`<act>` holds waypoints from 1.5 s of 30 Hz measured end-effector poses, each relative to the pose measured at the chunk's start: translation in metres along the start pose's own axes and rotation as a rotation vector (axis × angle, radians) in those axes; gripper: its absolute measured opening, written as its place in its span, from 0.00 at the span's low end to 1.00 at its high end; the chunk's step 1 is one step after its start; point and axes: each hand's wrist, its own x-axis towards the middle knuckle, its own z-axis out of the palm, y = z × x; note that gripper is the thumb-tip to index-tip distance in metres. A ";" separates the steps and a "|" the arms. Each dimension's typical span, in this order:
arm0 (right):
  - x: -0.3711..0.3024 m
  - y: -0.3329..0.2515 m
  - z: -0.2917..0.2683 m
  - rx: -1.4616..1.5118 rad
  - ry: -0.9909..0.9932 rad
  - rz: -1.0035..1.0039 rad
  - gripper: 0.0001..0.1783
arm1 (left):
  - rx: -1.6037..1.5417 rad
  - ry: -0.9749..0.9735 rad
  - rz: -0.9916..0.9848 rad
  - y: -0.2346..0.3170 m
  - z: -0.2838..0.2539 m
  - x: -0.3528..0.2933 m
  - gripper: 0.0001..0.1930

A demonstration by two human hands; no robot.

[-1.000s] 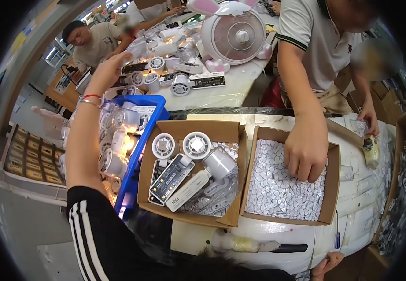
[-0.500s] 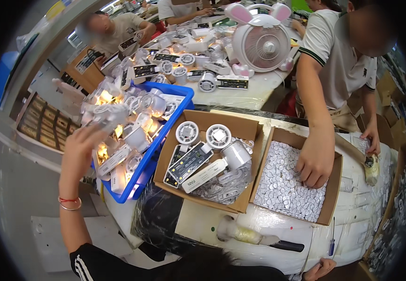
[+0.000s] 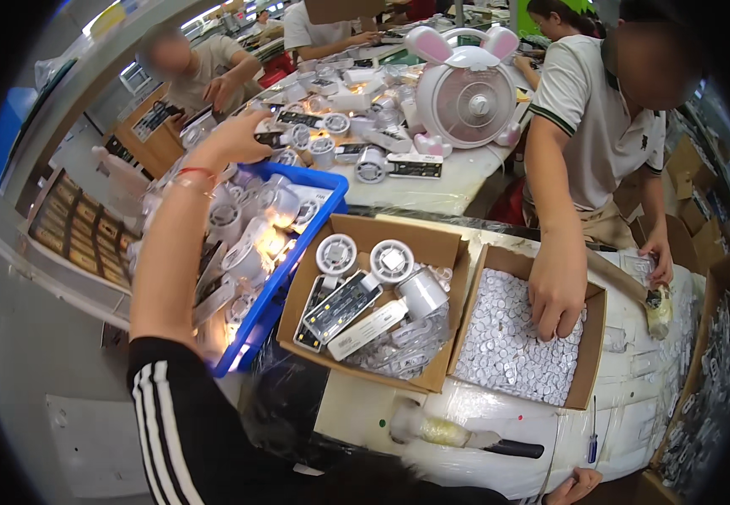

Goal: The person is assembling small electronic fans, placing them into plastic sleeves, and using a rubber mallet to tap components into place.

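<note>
Showing at the lower edge, the right hand (image 3: 577, 486) has its fingers bent; I cannot tell whether its grip has hold of anything. Near it on the worktop (image 3: 352, 412) lie a screwdriver (image 3: 592, 448) with a blue handle and a black-handled tool (image 3: 516, 449). Just beyond, an open cardboard box (image 3: 411, 237) holds white round-headed lamps, one with a dark panel (image 3: 344, 307) facing up, along with clear plastic pieces. Beside it, a second box (image 3: 586, 362) is filled with small white discs (image 3: 512, 337), and a co-worker's hand (image 3: 559, 290) reaches into them. To the left, a blue crate (image 3: 344, 190) is heaped with lamps, some glowing. Stretched over this crate, the left hand (image 3: 237, 139) is at a dark-panelled lamp (image 3: 271, 138) by the near-left side of the farther heap; its fingers curve toward the lamp, but I cannot tell how far its grip has closed. Past the heap stands a white fan (image 3: 468, 99) with pink-and-white rabbit ears, and people sit around the far worktop
</note>
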 end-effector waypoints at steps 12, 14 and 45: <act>0.004 -0.006 -0.006 -0.009 -0.040 -0.019 0.16 | 0.127 0.130 -0.107 0.021 -0.021 -0.031 0.25; 0.009 -0.015 -0.009 0.035 0.021 0.018 0.16 | -0.092 0.302 -0.053 0.036 -0.032 -0.067 0.29; -0.004 -0.010 0.003 0.049 0.013 0.005 0.15 | 0.255 -0.121 0.383 0.170 0.118 0.127 0.36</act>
